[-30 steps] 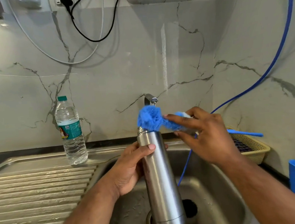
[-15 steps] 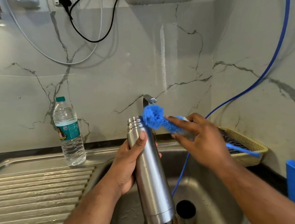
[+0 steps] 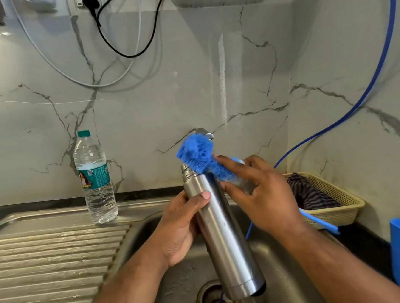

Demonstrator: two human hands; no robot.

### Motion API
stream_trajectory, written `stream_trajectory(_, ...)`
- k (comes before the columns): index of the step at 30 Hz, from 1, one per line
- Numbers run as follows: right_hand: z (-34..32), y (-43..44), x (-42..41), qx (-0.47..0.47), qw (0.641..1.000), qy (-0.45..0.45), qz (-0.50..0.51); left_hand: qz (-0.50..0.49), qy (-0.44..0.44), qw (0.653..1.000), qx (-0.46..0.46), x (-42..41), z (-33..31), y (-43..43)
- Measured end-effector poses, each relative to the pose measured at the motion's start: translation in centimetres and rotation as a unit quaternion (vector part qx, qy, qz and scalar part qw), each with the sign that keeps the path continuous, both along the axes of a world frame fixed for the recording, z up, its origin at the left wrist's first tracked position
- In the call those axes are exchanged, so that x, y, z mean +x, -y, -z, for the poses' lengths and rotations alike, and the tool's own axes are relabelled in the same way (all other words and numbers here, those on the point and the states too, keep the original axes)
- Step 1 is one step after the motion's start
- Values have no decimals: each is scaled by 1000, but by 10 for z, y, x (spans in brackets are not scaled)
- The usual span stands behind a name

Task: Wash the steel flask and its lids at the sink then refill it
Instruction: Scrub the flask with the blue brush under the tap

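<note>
One flask (image 3: pixel 222 233) tilts over the sink (image 3: pixel 288 285), its upper half clamped in the fingers of the left hand (image 3: pixel 178 229). The right hand (image 3: pixel 262 199) grips one blue brush (image 3: pixel 195 151) at its open mouth. One bottle (image 3: pixel 96 181) stands left, one basket (image 3: pixel 337 205) right

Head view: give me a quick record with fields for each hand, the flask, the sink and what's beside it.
left hand: grips tilted cylindrical steel flask over steel sink
right hand: holds fluffy blue bottle brush, head at flask's mouth
flask: lid off, threaded neck bare
sink: small steel cup beside drain
beside sink: clear plastic water bottle, woven beige plastic basket
</note>
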State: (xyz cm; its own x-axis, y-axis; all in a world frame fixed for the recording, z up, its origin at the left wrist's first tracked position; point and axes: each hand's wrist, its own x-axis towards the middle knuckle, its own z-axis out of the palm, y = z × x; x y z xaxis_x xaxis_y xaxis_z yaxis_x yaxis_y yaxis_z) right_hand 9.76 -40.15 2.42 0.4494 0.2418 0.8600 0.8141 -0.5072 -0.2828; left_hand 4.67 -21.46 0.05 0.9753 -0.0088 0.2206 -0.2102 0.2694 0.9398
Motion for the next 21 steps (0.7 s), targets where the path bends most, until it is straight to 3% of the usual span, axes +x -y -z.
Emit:
stream_trajectory(2, -4, 5, 2, -9, 1000, 9, 15, -3, 3, 1000, 3, 0, 0, -2)
stream_trajectory(7, 0, 19, 17, 73, 993, -86, -36, 12, 12, 1000, 13, -3, -4, -3)
stream_trajectory(15, 2, 12, 13, 56, 986, -122, -101, 46, 43, 998, 2, -5, -2, -3)
stream_trajectory(18, 2, 11, 13, 75, 971, -165, -153, -18, 40, 998, 39, -5, -3, -2)
stream_trajectory(21, 0, 4, 3, 61, 976, -149, -147, -91, 33, 994, 57, -2, -2, -2)
